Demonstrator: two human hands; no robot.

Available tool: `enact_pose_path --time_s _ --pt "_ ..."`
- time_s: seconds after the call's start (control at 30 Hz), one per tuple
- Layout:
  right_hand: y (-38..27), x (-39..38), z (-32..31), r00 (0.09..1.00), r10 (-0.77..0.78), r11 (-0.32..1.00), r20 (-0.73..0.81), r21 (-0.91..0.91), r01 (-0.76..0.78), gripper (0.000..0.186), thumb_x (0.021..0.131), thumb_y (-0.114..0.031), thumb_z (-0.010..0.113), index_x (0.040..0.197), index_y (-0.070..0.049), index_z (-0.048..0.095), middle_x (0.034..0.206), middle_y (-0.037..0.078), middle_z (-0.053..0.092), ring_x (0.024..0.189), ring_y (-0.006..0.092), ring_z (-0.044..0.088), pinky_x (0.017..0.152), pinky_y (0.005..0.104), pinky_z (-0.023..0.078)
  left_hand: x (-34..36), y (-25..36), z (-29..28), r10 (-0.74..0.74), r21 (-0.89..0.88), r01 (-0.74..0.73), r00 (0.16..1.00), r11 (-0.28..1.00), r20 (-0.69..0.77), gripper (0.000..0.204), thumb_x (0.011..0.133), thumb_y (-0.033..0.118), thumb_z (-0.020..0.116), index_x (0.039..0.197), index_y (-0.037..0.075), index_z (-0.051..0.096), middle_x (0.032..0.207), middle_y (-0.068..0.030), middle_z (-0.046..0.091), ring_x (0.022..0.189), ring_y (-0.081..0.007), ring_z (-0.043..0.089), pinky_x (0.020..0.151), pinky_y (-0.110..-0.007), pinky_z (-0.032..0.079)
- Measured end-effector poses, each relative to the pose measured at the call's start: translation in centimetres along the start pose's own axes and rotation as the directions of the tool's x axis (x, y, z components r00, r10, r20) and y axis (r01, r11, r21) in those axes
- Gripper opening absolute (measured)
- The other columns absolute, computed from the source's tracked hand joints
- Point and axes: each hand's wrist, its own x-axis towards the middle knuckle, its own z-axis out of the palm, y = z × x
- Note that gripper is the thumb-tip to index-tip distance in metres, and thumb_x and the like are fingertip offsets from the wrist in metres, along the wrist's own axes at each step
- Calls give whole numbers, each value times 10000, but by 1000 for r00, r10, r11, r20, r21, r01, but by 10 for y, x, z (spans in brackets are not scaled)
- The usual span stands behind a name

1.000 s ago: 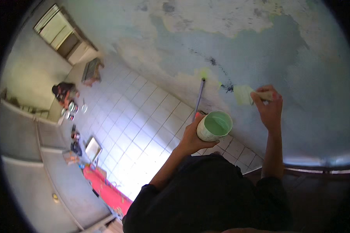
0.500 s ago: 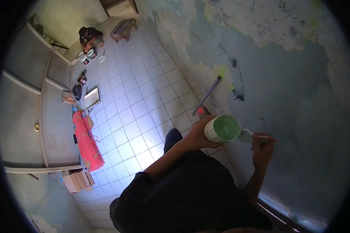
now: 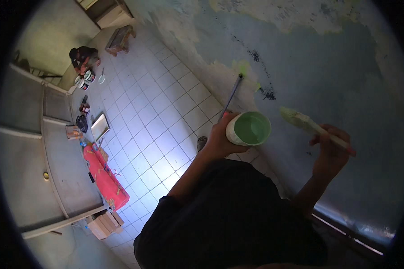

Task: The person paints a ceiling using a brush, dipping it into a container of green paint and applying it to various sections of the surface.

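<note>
My left hand [image 3: 221, 136] is wrapped round a white cup [image 3: 232, 133] that holds pale green paint [image 3: 252, 128]. Between the fingers of my right hand [image 3: 331, 150] is the handle of a paintbrush [image 3: 310, 125], its pale bristles coated in green and pointing up and to the left, toward the wall. The brush is apart from the cup, to its right. Beyond both hands rises a wall [image 3: 327, 76] with blue-green paint and bare whitish patches higher up. I cannot tell whether the bristles touch it.
A dark pole [image 3: 231, 96] leans at the wall's foot. Across the tiled floor [image 3: 157, 121] lie a paint tray [image 3: 100, 127], a red rolled cloth [image 3: 105, 179] and a cardboard box [image 3: 104, 225]. Another person [image 3: 83, 57] crouches by paint buckets [image 3: 89, 76], near a low wooden bench [image 3: 120, 40].
The brush has moved from beside the cup's rim up and to the right, and its bristles now show fully. My view has shifted a little; the cup stays in my left hand.
</note>
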Motion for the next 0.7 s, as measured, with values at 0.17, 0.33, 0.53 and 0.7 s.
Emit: enact_pose_path --time_s 0.17,0.33,0.53,0.7 --pt "-24 17 24 991 -121 958 50 268 103 245 933 -56 757 1094 -18 576 996 187 722 708 192 699 588 304 586 14 7 -17 -1 -20 1 1000 1000 17 868 613 166 972 1364 69 546 1259 -93 684 1173 -236 675 1008 -378 535" --pt "-29 12 57 973 -94 978 209 201 51 278 887 -13 788 1080 -31 589 1006 166 733 789 195 718 662 307 593 18 -4 -30 63 35 -63 998 997 9 894 571 153 988 1345 65 548 1237 -96 698 1148 -227 689 984 -372 551" --pt "-31 29 90 818 -140 969 557 -91 228 256 874 -19 786 1073 -42 626 975 123 719 872 229 728 745 317 577 18 -9 -37 43 56 -44 999 997 15 907 555 173 999 1334 50 551 1219 -107 715 1102 -240 717 955 -368 572" --pt "-31 31 113 740 -11 955 673 -211 207 203 904 -93 759 1042 -28 624 933 129 684 824 289 715 764 345 573 16 -6 -42 26 30 -27 1000 999 18 895 558 181 1000 1326 51 559 1219 -116 713 1108 -246 713 947 -370 572"
